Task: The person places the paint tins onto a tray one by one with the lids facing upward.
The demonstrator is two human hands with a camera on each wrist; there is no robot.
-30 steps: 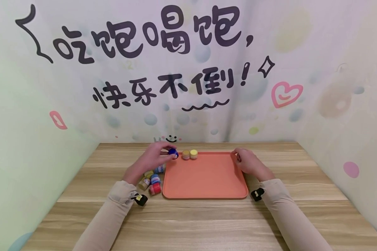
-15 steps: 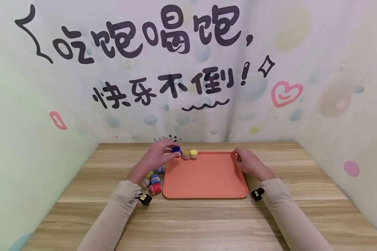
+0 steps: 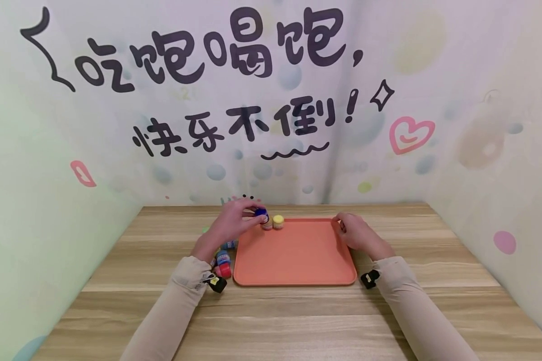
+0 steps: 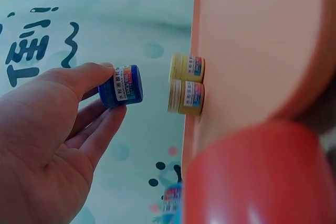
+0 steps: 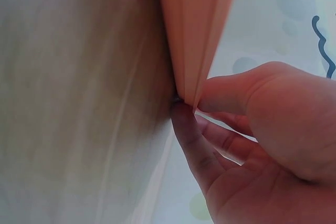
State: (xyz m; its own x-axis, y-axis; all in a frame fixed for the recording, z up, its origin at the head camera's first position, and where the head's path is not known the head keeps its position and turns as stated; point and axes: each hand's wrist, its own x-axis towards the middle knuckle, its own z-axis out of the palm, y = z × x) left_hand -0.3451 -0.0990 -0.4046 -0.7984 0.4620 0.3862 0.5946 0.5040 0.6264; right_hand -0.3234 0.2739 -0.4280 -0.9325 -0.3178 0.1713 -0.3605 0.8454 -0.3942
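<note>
My left hand (image 3: 234,220) pinches a dark blue paint jar (image 4: 121,86) between thumb and fingers, raised over the tray's back left part. In the head view this jar overlaps an ochre paint jar (image 4: 192,98). Beside the ochre one, side by side on the orange tray (image 3: 298,255) along its back rim, stands a pale yellow paint jar (image 3: 278,222). At the tray's back right corner is my right hand (image 3: 359,231). Its thumb and fingers (image 5: 190,129) grip the tray's rim, as the right wrist view shows.
Left of the tray, several more paint jars lie in a loose pile on the wooden table (image 3: 298,321), among them a blue jar (image 3: 223,257) and a red jar (image 3: 224,271). My left forearm partly covers the pile. A printed wall cloth (image 3: 198,175) hangs behind the table.
My left hand has moved right with the dark blue jar, from the tray's back left corner to over the ochre jar. My right hand has stayed at the tray's corner.
</note>
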